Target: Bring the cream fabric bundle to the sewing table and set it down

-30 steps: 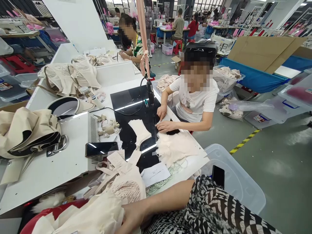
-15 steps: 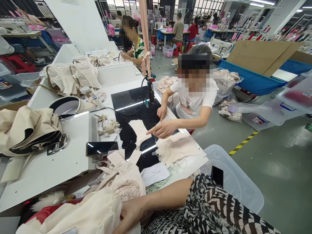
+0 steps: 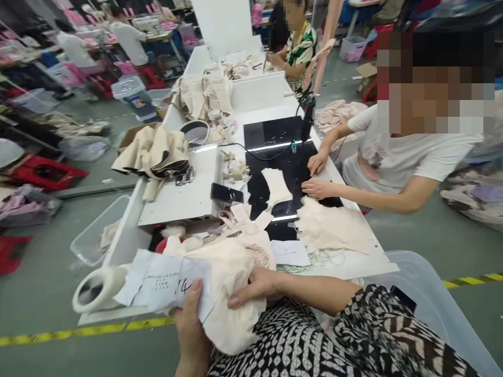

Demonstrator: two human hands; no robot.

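Gripping the paper ticket (image 3: pixel 165 283) in my left hand (image 3: pixel 192 327), right hand (image 3: pixel 255 288) clutching the cream garment bundle (image 3: pixel 230 285) on my lap beside the bench (image 3: pixel 184 196), sorting looks barely started.

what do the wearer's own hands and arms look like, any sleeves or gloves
Both are bare: no gloves, rings, watch or bracelet show. The left hand enters from the bottom edge with only its wrist in view. The right hand leads to a bare forearm; a black-and-white geometric patterned garment lies below it.
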